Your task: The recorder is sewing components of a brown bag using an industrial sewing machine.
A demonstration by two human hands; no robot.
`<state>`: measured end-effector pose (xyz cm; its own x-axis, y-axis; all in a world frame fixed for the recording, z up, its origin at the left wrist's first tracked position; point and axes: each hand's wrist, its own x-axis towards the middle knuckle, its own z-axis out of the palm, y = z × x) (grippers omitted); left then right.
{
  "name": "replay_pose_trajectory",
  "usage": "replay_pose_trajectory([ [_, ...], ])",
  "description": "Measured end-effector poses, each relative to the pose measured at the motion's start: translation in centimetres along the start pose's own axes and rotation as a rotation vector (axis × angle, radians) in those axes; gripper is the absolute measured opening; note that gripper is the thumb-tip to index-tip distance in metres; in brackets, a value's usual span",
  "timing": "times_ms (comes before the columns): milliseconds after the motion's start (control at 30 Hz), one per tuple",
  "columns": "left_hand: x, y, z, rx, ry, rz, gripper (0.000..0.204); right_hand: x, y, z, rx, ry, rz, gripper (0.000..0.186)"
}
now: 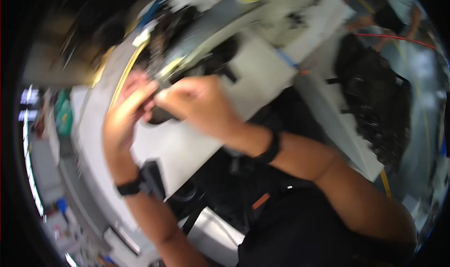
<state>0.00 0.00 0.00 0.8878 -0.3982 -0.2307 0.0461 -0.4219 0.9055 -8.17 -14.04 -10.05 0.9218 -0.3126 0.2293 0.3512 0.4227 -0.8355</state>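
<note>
My left hand (132, 100) and my right hand (199, 103) meet over the white work surface (173, 140), left of the middle of the view. Both have their fingers closed, thumbs and fingertips close together. Between them is a small dark-grey piece (164, 82), too blurred to name. Some dark material (161, 116) shows just below the fingertips, partly hidden by the hands. Right beyond them stands a grey machine (206, 32) with a long pale edge. Each wrist wears a black band.
A dark heap (375, 93), perhaps cloth, lies at the right. Behind it another person's arm (412, 23) shows near a red cord (398, 38). A yellow strip (125, 75) curves along the left of the work surface. Something green (64, 112) stands far left.
</note>
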Motion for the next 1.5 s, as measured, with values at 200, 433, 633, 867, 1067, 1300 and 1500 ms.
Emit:
replay_pose_trajectory([
  [200, 1.9, -5.9, 3.1, 0.306, 0.345, 0.511, 0.045, -0.8, -1.6, -5.9, -0.530, -0.009, -0.261, 0.031],
  [433, -2.1, -10.6, 5.3, 0.048, 0.129, 0.142, 0.073, 1.3, 1.0, -11.7, -1.249, -0.181, -0.854, 0.036],
  [633, 0.8, -9.6, 2.0, 0.096, 0.355, 0.073, 0.054, 0.8, -2.1, -7.6, -1.485, -0.327, -0.511, 0.036],
  [867, -6.9, -0.5, -3.7, 0.125, 0.278, 0.312, 0.030, 4.3, -8.7, -5.9, -0.127, -0.539, 0.372, 0.077],
  [1067, -10.1, -1.7, -0.7, 0.471, 0.334, 0.090, 0.031, -0.4, -11.7, -11.0, -0.817, -0.698, 0.228, 0.080],
  [1300, -12.1, -3.8, 3.8, 1.032, 0.490, 0.438, 0.033, -7.1, -5.6, -11.1, -0.640, -0.482, -0.539, 0.055],
  [1500, -16.0, -3.3, 11.4, 0.777, 0.396, 0.742, 0.028, -11.7, -5.8, -10.2, -0.826, -0.280, -0.558, 0.036],
])
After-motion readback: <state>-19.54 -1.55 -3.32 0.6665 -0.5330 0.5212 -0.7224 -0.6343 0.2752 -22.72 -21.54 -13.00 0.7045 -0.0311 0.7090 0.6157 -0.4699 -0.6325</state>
